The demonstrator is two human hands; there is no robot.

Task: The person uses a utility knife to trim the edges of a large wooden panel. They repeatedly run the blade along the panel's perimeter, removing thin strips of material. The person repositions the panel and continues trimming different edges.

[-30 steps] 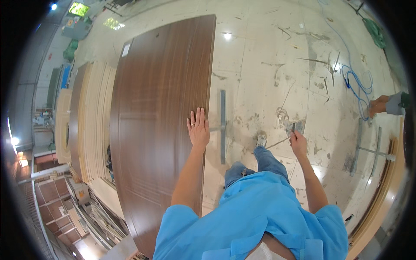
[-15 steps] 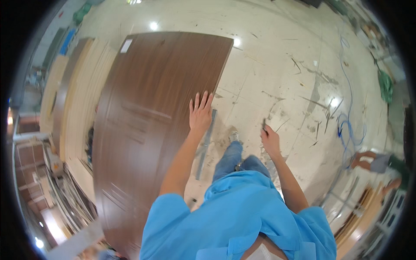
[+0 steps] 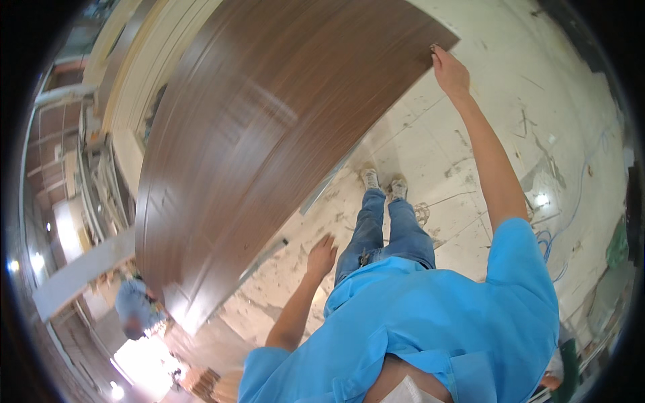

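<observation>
A large brown wood-grain door panel (image 3: 222, 134) with pressed line patterns stretches from the upper right to the lower left. Close to its far right corner, my right hand (image 3: 451, 72) is closed at the panel's edge. Its fingertips pinch a small dark tool (image 3: 434, 48), mostly hidden, whose exact kind I cannot make out. My left hand (image 3: 322, 256) hangs off the panel, low beside my left thigh. It holds nothing and its fingers are loosely stretched out.
Pale boards (image 3: 154, 74) stand stacked left of the panel. Another person (image 3: 134, 305) is at the lower left, near a bright light. A grey metal bar (image 3: 265, 258) runs under the panel's near side. Scraps litter the tiled floor (image 3: 430, 154), and a blue hose (image 3: 547, 242) lies right.
My left hand has come off the panel and dropped toward my thigh. My right hand has reached forward to the panel's far corner. The view has turned, so the panel lies more slanted.
</observation>
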